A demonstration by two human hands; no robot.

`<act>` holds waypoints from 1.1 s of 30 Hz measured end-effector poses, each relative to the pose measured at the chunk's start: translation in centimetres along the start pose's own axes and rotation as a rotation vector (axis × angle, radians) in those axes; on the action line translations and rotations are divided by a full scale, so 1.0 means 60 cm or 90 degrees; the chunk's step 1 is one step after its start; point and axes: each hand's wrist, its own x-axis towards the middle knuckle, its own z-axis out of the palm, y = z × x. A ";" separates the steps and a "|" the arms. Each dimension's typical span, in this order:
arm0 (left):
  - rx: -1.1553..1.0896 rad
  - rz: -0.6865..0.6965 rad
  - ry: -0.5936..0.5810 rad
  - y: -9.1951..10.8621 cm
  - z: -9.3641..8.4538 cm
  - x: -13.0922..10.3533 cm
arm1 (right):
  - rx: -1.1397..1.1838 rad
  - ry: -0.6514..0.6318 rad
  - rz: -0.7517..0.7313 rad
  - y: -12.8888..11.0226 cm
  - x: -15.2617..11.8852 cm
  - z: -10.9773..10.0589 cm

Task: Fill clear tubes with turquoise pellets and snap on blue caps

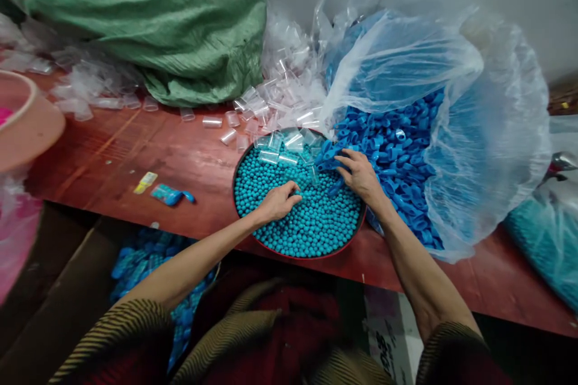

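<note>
Head camera shows my left hand (279, 201), fingers half-curled over small round turquoise beads (311, 231) filling a round, red-rimmed tray (309, 257); whether it holds anything, I cannot tell. At the tray's upper right, my right hand (359, 175), fingers bent and parted, meets glossy blue plastic pieces (329, 154), its hold unclear. Clear plastic cylinders (295, 142) lie inside and beyond the tray.

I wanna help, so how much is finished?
Filled-looking tubes below the table seem done. The left hand is at the beads, its hold unclear; the right hand touches blue pieces. Many beads, loose clear tubes and blue pieces seem left.
</note>
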 end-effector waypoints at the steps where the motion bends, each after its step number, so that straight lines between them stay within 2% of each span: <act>1: -0.008 0.004 0.000 -0.002 0.001 0.001 | -0.003 0.022 0.002 -0.004 -0.003 -0.008; 4: -0.025 0.017 -0.003 -0.007 0.003 0.001 | -0.055 0.074 0.042 -0.015 -0.022 -0.029; 6: -0.027 0.019 -0.012 -0.008 0.004 0.000 | -0.101 0.013 0.018 -0.024 -0.041 -0.031; 10: -0.018 0.021 -0.027 -0.005 0.003 -0.002 | -0.193 -0.184 -0.079 -0.042 -0.066 -0.005; 12: -0.019 0.022 -0.030 -0.002 0.003 -0.003 | -0.230 -0.217 -0.060 -0.051 -0.063 0.006; 15: -0.020 0.013 -0.033 0.000 0.002 -0.004 | -0.226 -0.188 -0.048 -0.070 -0.050 0.007; 18: -0.043 0.021 -0.021 0.001 0.002 -0.003 | -0.104 -0.135 -0.055 -0.095 -0.046 0.004; 21: -0.080 0.048 -0.004 0.000 0.002 -0.001 | 0.048 -0.124 -0.059 -0.119 -0.056 0.013; 24: -0.103 0.059 0.007 0.001 0.001 0.001 | 0.105 -0.108 -0.074 -0.135 -0.067 0.025; 26: -0.120 0.061 0.016 0.001 -0.001 0.002 | 0.170 -0.105 -0.048 -0.139 -0.071 0.026; 30: -0.163 0.062 0.018 0.003 -0.005 -0.003 | 0.406 -0.188 0.120 -0.139 -0.066 0.011; 33: -0.178 0.073 0.028 0.003 -0.008 -0.010 | 0.500 -0.279 0.158 -0.136 -0.058 -0.004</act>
